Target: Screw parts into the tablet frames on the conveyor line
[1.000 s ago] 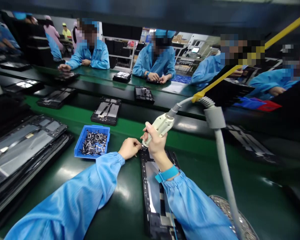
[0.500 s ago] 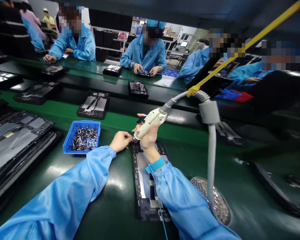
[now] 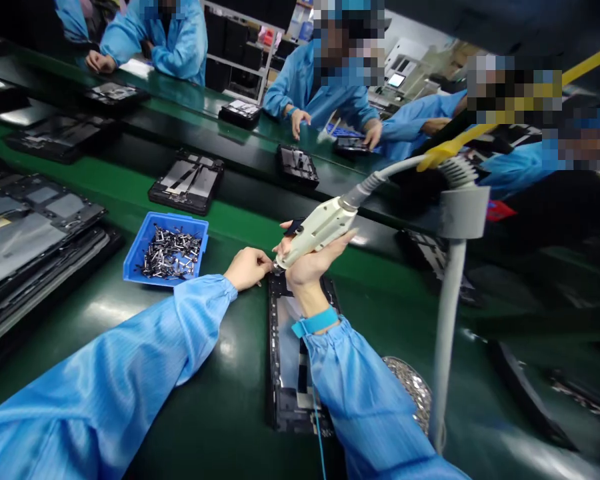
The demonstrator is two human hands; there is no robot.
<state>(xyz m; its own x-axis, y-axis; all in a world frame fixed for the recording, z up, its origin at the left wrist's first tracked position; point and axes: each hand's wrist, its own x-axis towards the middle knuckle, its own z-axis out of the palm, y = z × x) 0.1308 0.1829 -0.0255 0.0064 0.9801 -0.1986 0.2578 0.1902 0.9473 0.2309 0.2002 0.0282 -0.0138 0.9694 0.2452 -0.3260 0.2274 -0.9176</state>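
My right hand (image 3: 310, 267) is wrapped round a cream-coloured electric screwdriver (image 3: 320, 230), tilted with its nose down to the left. That nose is at the top end of a dark tablet-like device (image 3: 289, 373), which lies flat under my right forearm. My left hand (image 3: 249, 268) has its fingertips pinched together beside the screwdriver's nose, at the device's top left corner. What they hold, if anything, is too small to make out. A blue bin (image 3: 131, 257) of small dark and silver parts (image 3: 173, 252) stands left of my left hand.
A grey hose stand (image 3: 450, 313) rises at the right, near a round dish of shiny bits (image 3: 413, 387). Stacked panels (image 3: 35, 227) lie at the left. More open devices (image 3: 187, 181) rest on the green line. Co-workers in blue (image 3: 330, 87) sit opposite.
The view has shifted, so the bench appears higher and people opposite move right. My hands stay at the device's top end. The co-worker opposite has moved their hands apart.
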